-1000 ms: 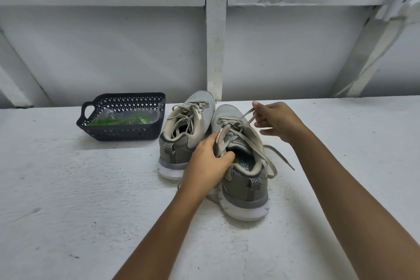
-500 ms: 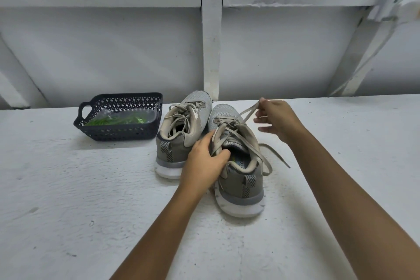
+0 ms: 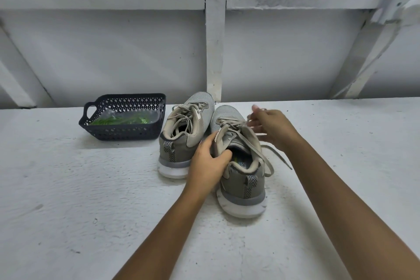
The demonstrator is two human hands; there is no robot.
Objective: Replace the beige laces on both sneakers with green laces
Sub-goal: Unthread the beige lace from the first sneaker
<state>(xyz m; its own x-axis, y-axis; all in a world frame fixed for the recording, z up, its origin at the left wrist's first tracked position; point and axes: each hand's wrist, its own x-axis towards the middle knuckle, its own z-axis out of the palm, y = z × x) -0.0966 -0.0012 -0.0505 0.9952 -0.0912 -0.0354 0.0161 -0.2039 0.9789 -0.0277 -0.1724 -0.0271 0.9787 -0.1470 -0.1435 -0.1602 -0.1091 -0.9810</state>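
Under the left hand (image 3: 208, 163): near sneaker (image 3: 244, 186), collar being gripped, thumb curling inside;
Right hand (image 3: 271, 127): pinching beige lace (image 3: 229, 123) just beyond that grip;
Far sneaker (image 3: 186, 127): standing just left of grip;
Green laces (image 3: 118, 120): lying in basket (image 3: 127, 132), further left.

Left hand (image 3: 209, 163): bare, slim, with smooth knuckles across its back.
Left forearm (image 3: 159, 229): bare from the wrist to the bottom edge, narrow and smooth.
Right hand (image 3: 272, 125): bare, with short pale nails showing on the fingertips (image 3: 255, 107).
Right forearm (image 3: 341, 200): bare from the wrist to the lower right corner, looming broader close to the wide lens.
Covering: both arms are uncovered as far as the frame shows.
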